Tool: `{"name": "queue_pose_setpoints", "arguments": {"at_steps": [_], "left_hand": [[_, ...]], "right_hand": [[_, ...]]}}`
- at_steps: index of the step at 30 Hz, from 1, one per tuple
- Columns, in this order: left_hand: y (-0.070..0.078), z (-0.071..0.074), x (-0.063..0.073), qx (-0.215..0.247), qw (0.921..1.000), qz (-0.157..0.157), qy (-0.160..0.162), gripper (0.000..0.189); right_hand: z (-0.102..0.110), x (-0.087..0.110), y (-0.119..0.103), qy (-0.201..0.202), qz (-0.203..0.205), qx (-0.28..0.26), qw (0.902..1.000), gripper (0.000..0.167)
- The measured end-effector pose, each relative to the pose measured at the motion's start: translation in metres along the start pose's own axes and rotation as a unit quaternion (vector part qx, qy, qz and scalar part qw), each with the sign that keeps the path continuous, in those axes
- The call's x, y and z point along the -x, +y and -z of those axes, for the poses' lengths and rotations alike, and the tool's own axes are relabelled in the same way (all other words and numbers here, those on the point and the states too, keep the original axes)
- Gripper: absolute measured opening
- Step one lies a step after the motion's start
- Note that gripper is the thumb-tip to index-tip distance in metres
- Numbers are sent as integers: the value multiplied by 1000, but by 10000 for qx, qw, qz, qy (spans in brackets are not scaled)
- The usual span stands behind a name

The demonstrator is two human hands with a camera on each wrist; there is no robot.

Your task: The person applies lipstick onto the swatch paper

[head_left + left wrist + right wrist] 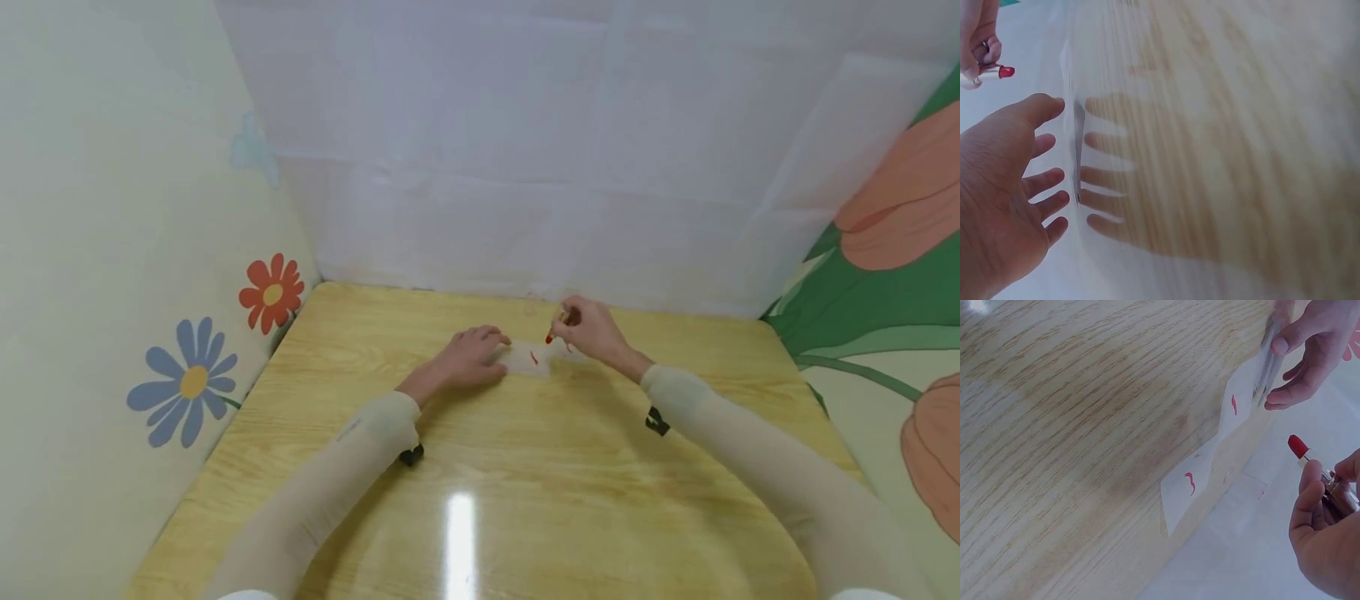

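Observation:
My right hand [596, 333] pinches a red lipstick [1298, 446], holding its gold tube with the bare red tip out, just above the table. Beneath and beside it lies thin white paper [1235, 419] bearing two separate red strokes; whether it is one strip or two pieces I cannot tell. At the paper's left end is my left hand [472, 358], palm down with fingers spread in the left wrist view. Its fingertips [1054, 176] are at or just above the table; contact with the paper is unclear.
A small, clear, faintly outlined object [1257, 485] lies beyond the paper, near the white sheet [465, 225] at the back. The wood-grain table [525, 467] reaches toward me. Flower-painted panels [82, 250] stand at both sides.

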State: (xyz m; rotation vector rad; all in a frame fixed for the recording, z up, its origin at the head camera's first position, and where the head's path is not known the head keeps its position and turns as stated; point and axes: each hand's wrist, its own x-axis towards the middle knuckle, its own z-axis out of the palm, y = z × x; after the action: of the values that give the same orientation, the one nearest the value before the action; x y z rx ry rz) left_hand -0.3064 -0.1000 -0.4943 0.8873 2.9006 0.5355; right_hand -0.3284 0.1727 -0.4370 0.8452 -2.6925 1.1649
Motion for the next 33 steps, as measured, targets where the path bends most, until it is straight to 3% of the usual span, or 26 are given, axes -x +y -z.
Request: {"name": "queue_pose_setpoints", "arguments": {"at_steps": [8, 26, 33], "left_hand": [[-2, 6, 11, 118, 9997, 197, -94, 54], [-11, 7, 28, 167, 9990, 421, 36, 58], [-13, 5, 33, 123, 9978, 646, 64, 61]], "right_hand": [[-1, -1, -4, -94, 5, -105, 9999, 9], [-10, -13, -22, -296, 137, -293, 9990, 7], [-24, -19, -28, -420, -27, -378, 9984, 20]]}}
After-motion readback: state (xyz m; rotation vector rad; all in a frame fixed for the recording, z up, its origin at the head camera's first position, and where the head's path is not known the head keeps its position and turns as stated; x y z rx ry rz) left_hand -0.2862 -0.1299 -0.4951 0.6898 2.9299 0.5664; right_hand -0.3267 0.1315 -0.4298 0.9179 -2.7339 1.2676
